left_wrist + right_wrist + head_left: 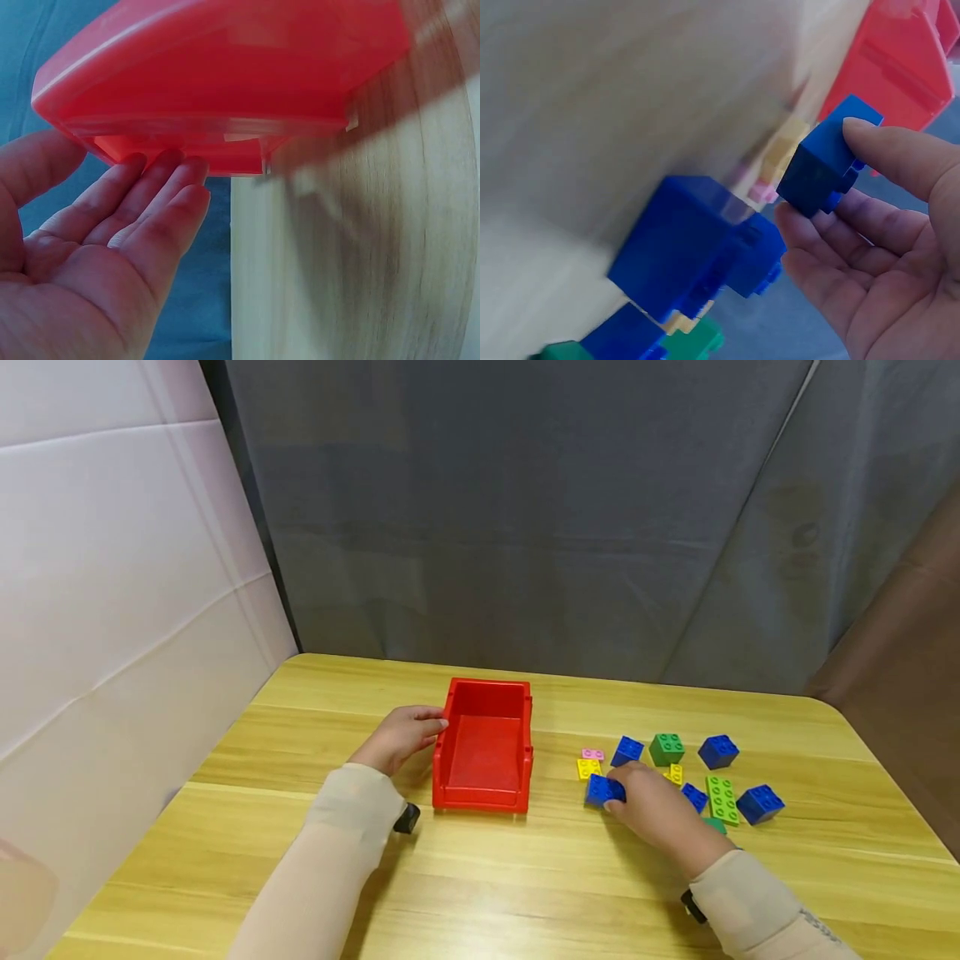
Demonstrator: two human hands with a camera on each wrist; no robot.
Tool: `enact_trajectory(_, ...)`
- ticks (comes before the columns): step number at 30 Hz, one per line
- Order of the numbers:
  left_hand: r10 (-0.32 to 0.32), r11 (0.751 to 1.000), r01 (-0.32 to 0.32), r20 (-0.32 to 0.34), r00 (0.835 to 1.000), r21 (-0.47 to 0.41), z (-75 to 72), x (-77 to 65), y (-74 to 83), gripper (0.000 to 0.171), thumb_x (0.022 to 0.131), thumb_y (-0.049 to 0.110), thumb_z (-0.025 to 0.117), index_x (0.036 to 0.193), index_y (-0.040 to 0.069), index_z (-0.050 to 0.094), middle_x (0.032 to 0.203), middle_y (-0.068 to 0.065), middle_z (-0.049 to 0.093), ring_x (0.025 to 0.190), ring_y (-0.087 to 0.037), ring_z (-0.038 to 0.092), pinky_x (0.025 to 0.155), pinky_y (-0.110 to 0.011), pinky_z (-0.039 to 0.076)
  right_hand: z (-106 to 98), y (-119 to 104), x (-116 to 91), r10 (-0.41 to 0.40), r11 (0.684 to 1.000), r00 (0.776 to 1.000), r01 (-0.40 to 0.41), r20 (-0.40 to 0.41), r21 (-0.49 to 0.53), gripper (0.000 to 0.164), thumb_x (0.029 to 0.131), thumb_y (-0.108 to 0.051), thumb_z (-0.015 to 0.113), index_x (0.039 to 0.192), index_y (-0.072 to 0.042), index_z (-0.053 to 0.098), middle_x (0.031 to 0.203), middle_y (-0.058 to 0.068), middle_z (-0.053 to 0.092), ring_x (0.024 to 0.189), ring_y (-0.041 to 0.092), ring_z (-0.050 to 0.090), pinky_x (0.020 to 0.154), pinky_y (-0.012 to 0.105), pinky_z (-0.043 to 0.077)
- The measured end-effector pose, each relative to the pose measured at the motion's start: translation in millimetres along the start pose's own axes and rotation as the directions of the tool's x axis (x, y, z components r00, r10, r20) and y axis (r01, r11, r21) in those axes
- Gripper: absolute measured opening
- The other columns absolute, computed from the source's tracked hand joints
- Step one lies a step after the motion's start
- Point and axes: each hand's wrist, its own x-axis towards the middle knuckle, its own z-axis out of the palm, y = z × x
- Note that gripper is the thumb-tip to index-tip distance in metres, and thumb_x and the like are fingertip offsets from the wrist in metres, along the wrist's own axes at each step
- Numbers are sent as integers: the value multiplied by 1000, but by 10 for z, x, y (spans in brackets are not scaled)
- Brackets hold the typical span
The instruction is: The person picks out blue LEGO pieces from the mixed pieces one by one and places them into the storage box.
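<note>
A red plastic bin [486, 752] stands on the table, open at the top. At its left side, my left hand [401, 737] holds the rim, thumb at the edge and fingertips against the outer wall under the lip [172, 131]. My right hand [652, 802] pinches a blue toy brick [604, 790] between thumb and fingers; the brick's studs [840, 191] face the palm side in the right wrist view. Near this hand lie a yellow brick [588, 768], a pink brick [592, 753] and another blue brick [627, 750]. The hand partly covers a second yellow brick [676, 774].
Farther right are a green brick [667, 749], a light green brick [722, 800] and more blue bricks [761, 804]. A darker green piece [715, 825] is partly hidden by the right hand. A grey curtain [480, 527] hangs behind the wooden table [480, 877].
</note>
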Motion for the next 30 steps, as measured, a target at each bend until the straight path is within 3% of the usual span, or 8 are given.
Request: enact_trajectory(30, -16, 998, 16, -3, 1000, -53, 3, -1, -27, 41, 99, 12, 53, 136, -4, 48, 137, -21, 51, 120, -33, 52, 106, -42, 41, -355, -533, -86, -131, 991, 984, 131, -118, -5, 41, 87, -19, 73, 122, -1, 64, 119, 14, 64, 111, 32, 61, 92, 45, 52)
